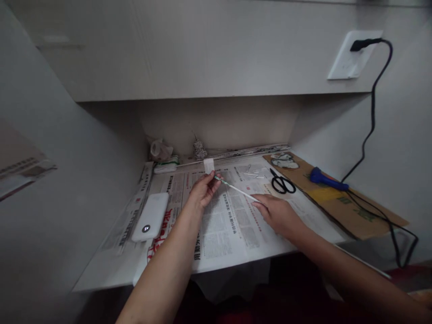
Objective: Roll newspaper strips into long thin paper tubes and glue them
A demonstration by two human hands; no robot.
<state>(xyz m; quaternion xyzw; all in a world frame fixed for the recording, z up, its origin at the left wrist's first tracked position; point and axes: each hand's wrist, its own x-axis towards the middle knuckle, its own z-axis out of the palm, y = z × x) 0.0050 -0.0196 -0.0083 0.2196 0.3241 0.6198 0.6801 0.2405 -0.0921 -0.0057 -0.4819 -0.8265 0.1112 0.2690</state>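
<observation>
A long thin white stick [240, 191] slants across the middle of the newspaper, between my two hands. Around its upper left end runs a green-and-white band [219, 179], which my left hand [204, 188] pinches in its fingertips. A small white paper-like piece [209, 165] shows just above those fingers; whether it is attached I cannot tell. Farther down, my right hand [275, 211] is closed round the stick. What looks like the same stick reappears below my right forearm. Black-handled scissors [282, 183] lie beyond my right hand, near several short white pieces [254, 173].
Newspaper [216, 243] covers the desk. At left lies a white power bank [150, 217]. A blue corded tool [327, 179] rests on cardboard [354, 215] at right, its cord hanging by the wall socket [354, 56]. Long thin sticks [249, 152] and a string spool [199, 148] stay behind.
</observation>
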